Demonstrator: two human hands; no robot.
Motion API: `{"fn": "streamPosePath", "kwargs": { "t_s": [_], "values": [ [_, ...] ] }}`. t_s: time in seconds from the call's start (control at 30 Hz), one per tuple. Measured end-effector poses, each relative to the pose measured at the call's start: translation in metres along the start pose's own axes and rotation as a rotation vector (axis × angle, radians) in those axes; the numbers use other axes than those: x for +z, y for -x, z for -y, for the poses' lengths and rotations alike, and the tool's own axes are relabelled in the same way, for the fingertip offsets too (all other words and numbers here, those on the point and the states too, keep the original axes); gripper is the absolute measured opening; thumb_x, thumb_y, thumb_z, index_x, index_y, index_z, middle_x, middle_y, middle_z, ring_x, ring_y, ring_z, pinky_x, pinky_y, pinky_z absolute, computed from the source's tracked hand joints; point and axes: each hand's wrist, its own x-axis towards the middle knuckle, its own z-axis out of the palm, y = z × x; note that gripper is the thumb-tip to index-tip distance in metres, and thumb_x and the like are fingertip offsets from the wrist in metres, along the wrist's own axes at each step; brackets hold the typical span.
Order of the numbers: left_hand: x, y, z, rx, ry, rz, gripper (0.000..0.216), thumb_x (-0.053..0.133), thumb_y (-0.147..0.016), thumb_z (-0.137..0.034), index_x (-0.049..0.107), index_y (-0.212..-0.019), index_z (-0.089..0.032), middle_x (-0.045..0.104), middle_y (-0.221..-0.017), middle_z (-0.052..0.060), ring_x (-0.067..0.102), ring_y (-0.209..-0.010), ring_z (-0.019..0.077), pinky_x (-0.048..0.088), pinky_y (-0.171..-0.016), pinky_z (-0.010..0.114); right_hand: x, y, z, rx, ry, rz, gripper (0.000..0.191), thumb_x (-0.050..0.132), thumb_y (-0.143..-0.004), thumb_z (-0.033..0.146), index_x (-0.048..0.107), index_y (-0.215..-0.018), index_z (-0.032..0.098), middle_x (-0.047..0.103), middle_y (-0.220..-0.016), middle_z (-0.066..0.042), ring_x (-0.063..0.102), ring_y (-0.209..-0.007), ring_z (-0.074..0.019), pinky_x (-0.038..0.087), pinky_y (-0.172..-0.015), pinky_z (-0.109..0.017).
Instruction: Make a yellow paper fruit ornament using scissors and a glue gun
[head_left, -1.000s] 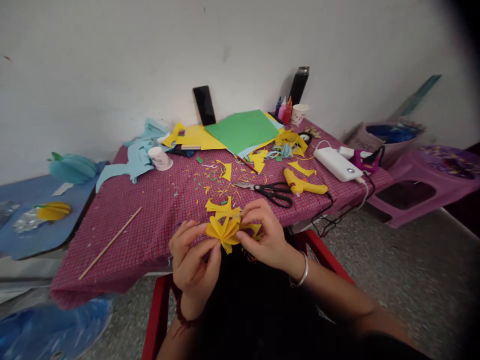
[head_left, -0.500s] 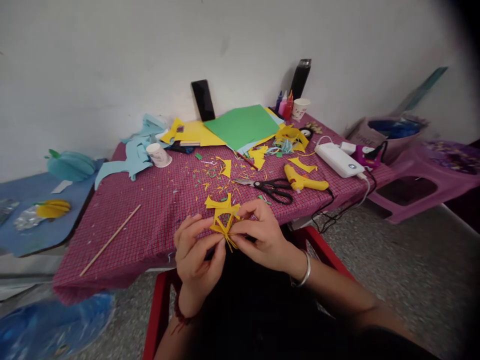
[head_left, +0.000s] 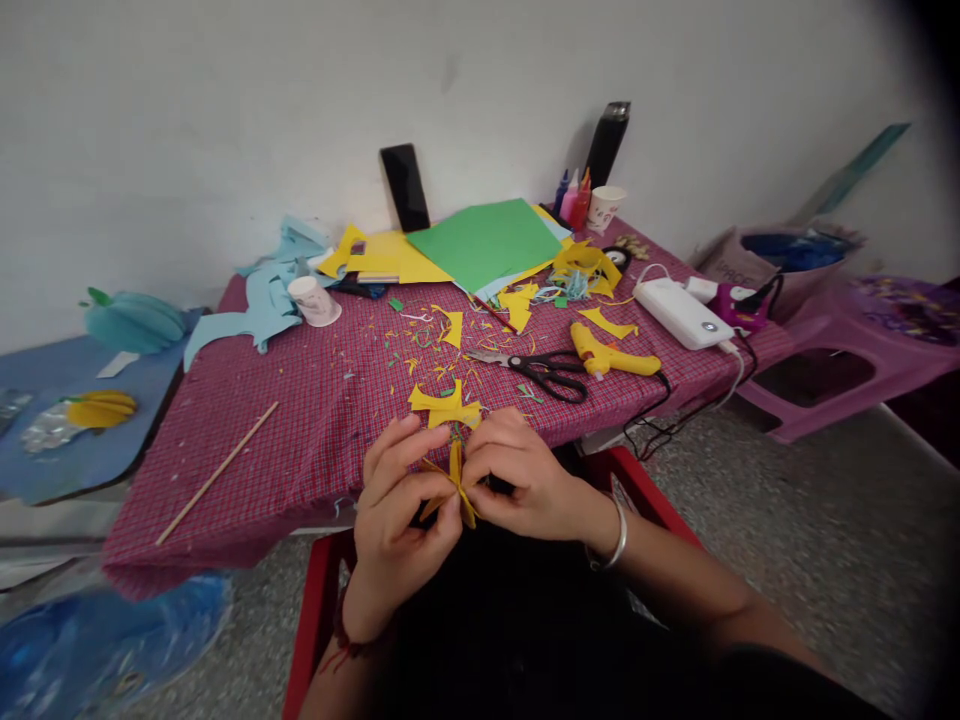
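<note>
Between my two hands, close above my lap at the table's front edge, is a folded yellow paper piece (head_left: 456,464) with several leaves fanning out. My left hand (head_left: 405,505) pinches it from the left between thumb and forefinger. From the other side, my right hand (head_left: 521,478) grips it with thumb and fingertips. Part of the paper is hidden behind the fingers. Just beyond the hands lie yellow paper offcuts (head_left: 444,402). Farther back are black-handled scissors (head_left: 544,372), blades pointing left, and a yellow glue gun (head_left: 613,357).
A wooden stick (head_left: 217,473) lies on the checked tablecloth (head_left: 315,400). Behind are a paper cup (head_left: 313,300), green paper (head_left: 487,243), a phone (head_left: 405,188) and a white power bank (head_left: 682,313). On the blue board (head_left: 45,350) at left sit blue (head_left: 135,320) and yellow paper fruits (head_left: 103,408).
The hands have come closer together and slightly lower. The yellow paper piece has turned, and its leaves now stand more upright between my fingers. The view has shifted slightly.
</note>
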Motion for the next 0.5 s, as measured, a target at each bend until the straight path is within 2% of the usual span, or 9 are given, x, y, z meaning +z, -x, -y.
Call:
{"fn": "streamPosePath", "kwargs": {
  "t_s": [0.2,0.3,0.4,0.5],
  "values": [
    [-0.001,0.003,-0.003,0.004,0.063,0.001,0.02,0.063,-0.078,-0.001,0.061,-0.082,-0.021,0.065,-0.124,0.005,0.049,-0.131,0.0282,0.042,-0.108,0.053,-0.001,0.0,0.007,-0.033,0.099,-0.022,0.014,0.056,-0.088,0.01,0.054,-0.08,0.022,0.062,-0.076,0.0,0.055,-0.073,-0.0152,0.038,-0.071,-0.034],
    [0.002,0.009,0.001,-0.018,0.057,-0.099,0.021,0.065,-0.079,-0.003,0.064,-0.086,-0.022,0.065,-0.123,0.003,0.049,-0.132,0.0279,0.042,-0.108,0.054,-0.001,-0.002,0.01,-0.024,0.086,-0.075,0.012,0.056,-0.089,0.012,0.056,-0.081,0.021,0.062,-0.074,0.0,0.056,-0.07,-0.0151,0.038,-0.07,-0.034],
    [0.004,0.014,0.006,-0.038,0.041,-0.227,0.023,0.068,-0.078,-0.004,0.066,-0.087,-0.025,0.065,-0.121,0.001,0.049,-0.131,0.0269,0.041,-0.107,0.057,-0.001,-0.001,0.011,-0.022,0.012,-0.116,0.006,0.056,-0.092,0.025,0.058,-0.088,0.021,0.064,-0.075,-0.001,0.059,-0.071,-0.0164,0.04,-0.07,-0.035],
    [0.004,0.017,0.01,-0.051,0.028,-0.273,0.024,0.069,-0.077,-0.005,0.067,-0.086,-0.027,0.064,-0.12,0.0,0.048,-0.131,0.0268,0.042,-0.106,0.058,0.0,0.003,0.009,0.006,-0.11,-0.147,0.015,0.05,-0.095,0.033,0.059,-0.097,0.021,0.066,-0.077,-0.003,0.061,-0.073,-0.0185,0.043,-0.072,-0.037]
  ]
}}
